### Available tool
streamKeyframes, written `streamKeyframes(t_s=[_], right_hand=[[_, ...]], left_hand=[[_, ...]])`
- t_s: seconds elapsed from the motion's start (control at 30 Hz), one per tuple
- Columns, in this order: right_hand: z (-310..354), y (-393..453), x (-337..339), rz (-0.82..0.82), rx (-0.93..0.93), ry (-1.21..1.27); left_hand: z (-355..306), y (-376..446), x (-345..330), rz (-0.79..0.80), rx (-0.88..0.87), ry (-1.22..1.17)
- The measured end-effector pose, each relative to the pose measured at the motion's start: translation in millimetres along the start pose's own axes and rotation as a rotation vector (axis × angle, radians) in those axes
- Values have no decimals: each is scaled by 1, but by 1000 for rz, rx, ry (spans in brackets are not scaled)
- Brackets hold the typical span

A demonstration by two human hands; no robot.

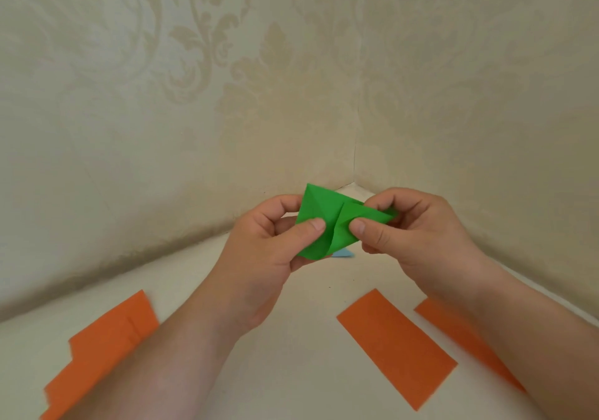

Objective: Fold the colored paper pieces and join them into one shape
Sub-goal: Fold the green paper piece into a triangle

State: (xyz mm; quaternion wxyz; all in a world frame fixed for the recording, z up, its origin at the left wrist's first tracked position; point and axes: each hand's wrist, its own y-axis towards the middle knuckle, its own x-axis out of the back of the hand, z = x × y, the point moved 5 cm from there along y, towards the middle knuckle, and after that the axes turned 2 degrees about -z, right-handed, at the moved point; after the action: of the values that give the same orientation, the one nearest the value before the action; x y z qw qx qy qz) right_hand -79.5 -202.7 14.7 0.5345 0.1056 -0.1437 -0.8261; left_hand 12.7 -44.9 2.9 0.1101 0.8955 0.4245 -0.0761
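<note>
Both hands met just below the middle of the frame, raised above a pale table [311, 322] set into a corner of patterned cream wallpaper [194, 95]. Between them was the folded green paper [319, 212], with two flaps meeting along a curved seam down its middle. The left hand [269, 251] pinched the left flap, thumb on the front face and fingers curled behind. The right hand [418, 235] pinched the right flap the same way, its thumb pressed just right of the seam and its index finger bent over the paper's upper right edge.

A small blue piece [344, 253] showed directly under the green paper's lower tip; most of it was hidden behind the paper and the hands, so its shape could not be told.

Orange paper lay flat on the table around the forearms. A stack of orange strips [103, 345] sat in the lower left, its stepped edges fanned and partly covered by the left forearm. A single orange strip [397, 345] lay in the lower right, apart from the hands, angled toward the bottom right. Another orange strip [453, 332] lay just right of it, largely covered by the right forearm.

No writing or labels could be read on any surface.
</note>
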Motion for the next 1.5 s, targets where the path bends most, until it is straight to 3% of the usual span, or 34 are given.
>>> streamKeyframes(t_s=[0.4,0.7,1.0,1.17,1.5], right_hand=[[2,-1,-1,3,-23,-20],[0,-2,-3,21,-1,-70],[-1,-4,-3,26,18,-116],[2,-5,-5,13,-45,41],[3,-6,-7,3,-102,75]], left_hand=[[-4,-3,-2,-14,-62,81],[-3,-8,-8,66,-99,227],[-13,-12,-7,-57,-256,313],[-13,-13,-11,-51,-243,284],[-10,-12,-8,-107,-179,249]])
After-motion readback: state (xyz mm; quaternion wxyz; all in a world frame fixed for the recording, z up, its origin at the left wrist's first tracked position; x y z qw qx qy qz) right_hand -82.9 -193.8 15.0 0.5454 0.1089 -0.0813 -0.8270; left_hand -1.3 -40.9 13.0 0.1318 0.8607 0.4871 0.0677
